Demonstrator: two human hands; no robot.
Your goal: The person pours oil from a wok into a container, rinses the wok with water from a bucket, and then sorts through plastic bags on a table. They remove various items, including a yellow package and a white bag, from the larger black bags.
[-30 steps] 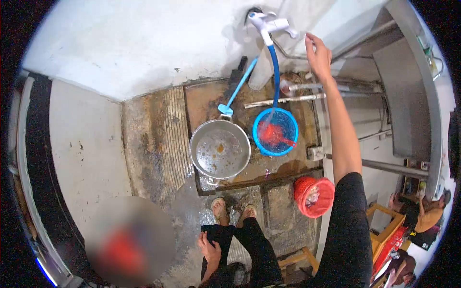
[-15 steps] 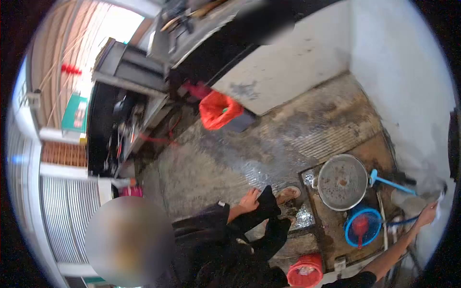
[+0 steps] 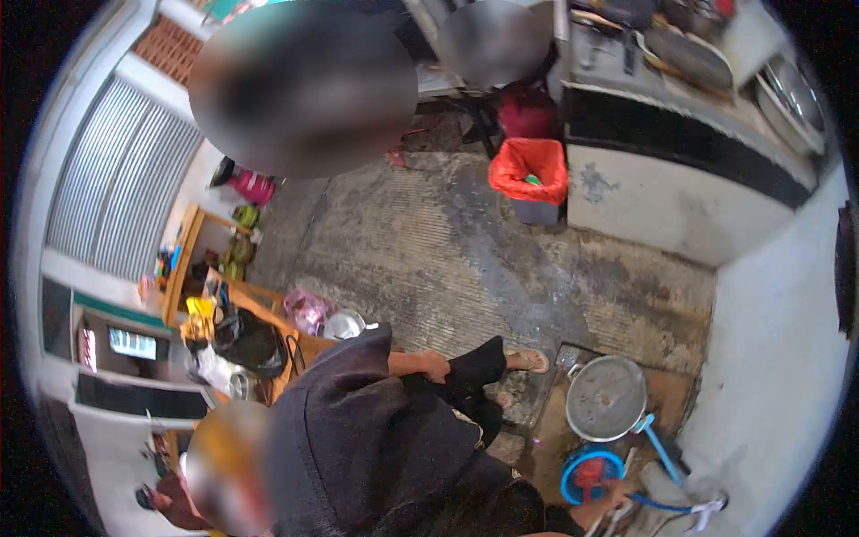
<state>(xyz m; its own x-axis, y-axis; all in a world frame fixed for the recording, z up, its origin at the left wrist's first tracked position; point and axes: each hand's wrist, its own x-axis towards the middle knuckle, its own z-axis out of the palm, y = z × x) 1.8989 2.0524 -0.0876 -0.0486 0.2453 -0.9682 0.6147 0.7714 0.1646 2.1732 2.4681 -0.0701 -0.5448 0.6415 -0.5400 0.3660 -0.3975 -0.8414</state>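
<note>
My right hand is low on the right beside the blue basin, its fingers closed around a dark blue hose near the rim. That hose runs rightward to a tap wrapped in white. Inside the basin lies a red dipper. A large round metal pot lid or pot with brown specks sits just behind the basin. My left hand rests on my knee, on the black trouser cloth, with nothing visible in it. Its fingers are only partly seen.
A light-blue long-handled brush leans beside the pot. Farther off stand a bin with a red liner and a tiled counter. On the left are a wooden table with bags and another person.
My right hand has come down from the tap at the wall to the hose by the basin. My view has swung leftward, bringing the table and another person into sight.
</note>
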